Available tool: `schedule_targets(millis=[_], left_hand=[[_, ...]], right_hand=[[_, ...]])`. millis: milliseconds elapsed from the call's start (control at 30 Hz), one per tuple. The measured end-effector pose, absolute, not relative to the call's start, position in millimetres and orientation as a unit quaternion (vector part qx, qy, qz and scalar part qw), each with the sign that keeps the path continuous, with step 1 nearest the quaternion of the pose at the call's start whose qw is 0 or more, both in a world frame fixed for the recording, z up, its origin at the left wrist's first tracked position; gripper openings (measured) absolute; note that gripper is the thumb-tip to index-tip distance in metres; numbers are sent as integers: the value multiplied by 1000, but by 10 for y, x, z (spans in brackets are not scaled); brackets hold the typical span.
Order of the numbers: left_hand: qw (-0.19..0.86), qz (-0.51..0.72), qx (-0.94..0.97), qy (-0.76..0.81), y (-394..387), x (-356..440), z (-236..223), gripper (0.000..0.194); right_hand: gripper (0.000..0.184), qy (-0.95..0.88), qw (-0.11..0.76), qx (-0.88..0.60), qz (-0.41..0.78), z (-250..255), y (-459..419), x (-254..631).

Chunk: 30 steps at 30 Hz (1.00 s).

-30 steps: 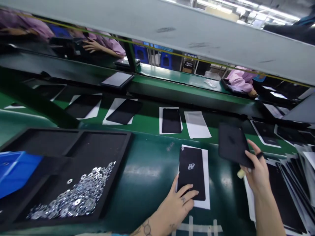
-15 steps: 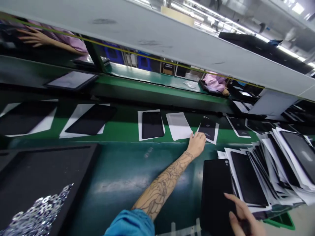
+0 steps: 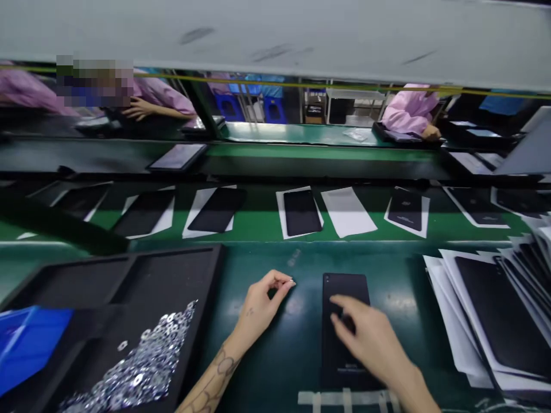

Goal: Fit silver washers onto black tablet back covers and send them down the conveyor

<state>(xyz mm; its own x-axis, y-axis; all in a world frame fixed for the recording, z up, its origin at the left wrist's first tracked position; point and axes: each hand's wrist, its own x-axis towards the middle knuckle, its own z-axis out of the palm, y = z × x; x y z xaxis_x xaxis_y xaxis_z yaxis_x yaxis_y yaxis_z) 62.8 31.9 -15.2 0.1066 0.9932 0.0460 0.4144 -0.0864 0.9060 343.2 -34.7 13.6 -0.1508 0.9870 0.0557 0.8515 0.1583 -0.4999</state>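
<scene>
Left hand [image 3: 262, 304]: yours is loosely curled, thumb and fingertips meeting, with nothing visible in its hold, above the dark green bench top [image 3: 267, 261].

Right hand [image 3: 370, 335]: yours is half open, fingers spread across the black device panel [image 3: 344, 287]; they seem to rest on it rather than grip it, though this angle makes that hard to judge.

Panel position: it lies flat on the bench between your hands, its long side running away from you, with no sheet visible beneath it.

Laid out: on the green conveyor belt [image 3: 258, 221] ahead of you, black panels [image 3: 301, 212] sit on white paper sheets in a row; one white sheet [image 3: 348, 212] carries no panel.

Still stacked: a sliding pile of sheeted panels [image 3: 499, 321] lies just beside your right hand.

Bench: to your left, a black foam tray [image 3: 172, 269] holds steel washers [image 3: 142, 367], and a blue bin [image 3: 30, 344] sits at its edge.

Room: co-workers in pink smocks [image 3: 411, 109] work across the belt, before blue crates [image 3: 228, 106], beneath a grey overhead panel [image 3: 275, 34].
</scene>
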Motion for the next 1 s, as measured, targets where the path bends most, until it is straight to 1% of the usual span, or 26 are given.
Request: schedule_targets(millis=[100, 167, 333, 533, 767, 1000], left_hand=[[408, 347, 670, 514, 316, 775, -113, 21], [408, 340, 682, 504, 371, 911, -141, 16], [406, 276, 708, 508, 578, 1141, -220, 8], [391, 231, 732, 507, 778, 1217, -90, 5], [395, 161, 738, 522, 944, 1284, 12, 5], [423, 55, 746, 511, 1209, 1308, 63, 10]], right_hand=[[52, -716, 132, -671, 141, -36, -54, 3725], [57, -715, 110, -681, 115, -140, 63, 3813], [51, -720, 117, -674, 112, -248, 104, 3668], [50, -721, 133, -671, 112, -221, 76, 3598], [50, -715, 134, -674, 126, -240, 61, 3602], [48, -715, 156, -670, 130, -276, 52, 3616]])
